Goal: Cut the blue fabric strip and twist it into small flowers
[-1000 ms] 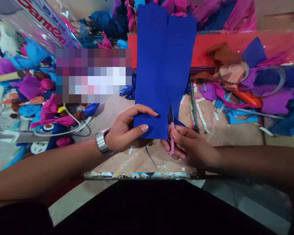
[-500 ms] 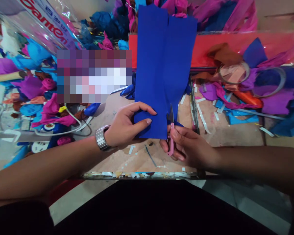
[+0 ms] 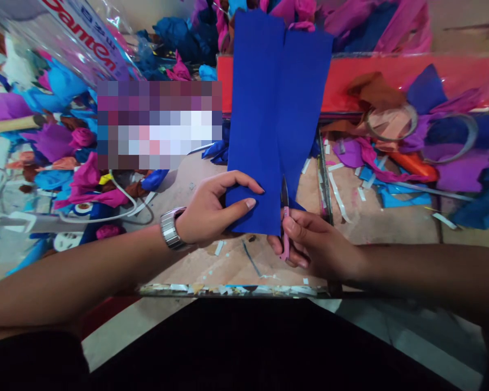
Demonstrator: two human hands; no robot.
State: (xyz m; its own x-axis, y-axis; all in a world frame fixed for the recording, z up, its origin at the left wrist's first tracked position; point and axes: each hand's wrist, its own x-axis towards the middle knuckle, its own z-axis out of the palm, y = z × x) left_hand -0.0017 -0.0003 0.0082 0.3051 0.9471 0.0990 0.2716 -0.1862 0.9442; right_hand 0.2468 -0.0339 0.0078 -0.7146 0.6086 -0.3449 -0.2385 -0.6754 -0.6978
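Note:
A long sheet of dark blue paper (image 3: 264,119) stands up in front of me, with a slit at its top edge. My left hand (image 3: 212,209), a metal watch on its wrist, pinches the sheet's lower left corner between thumb and fingers. My right hand (image 3: 313,244) grips small pink-handled snips (image 3: 284,217), whose blades sit in the paper's bottom edge, right of the left thumb. The snips' handle is mostly hidden in my fingers.
A brown board (image 3: 350,217) strewn with paper scraps lies under my hands. Crumpled pink, purple and blue paper (image 3: 65,152) is piled left and behind. A red box (image 3: 391,76) and tape rings (image 3: 389,122) stand at the back right. A white cable (image 3: 122,203) trails at the left.
The blue sheet and both hands have shifted slightly right and down. The snips' blades stay in the bottom edge, with the grip unchanged.

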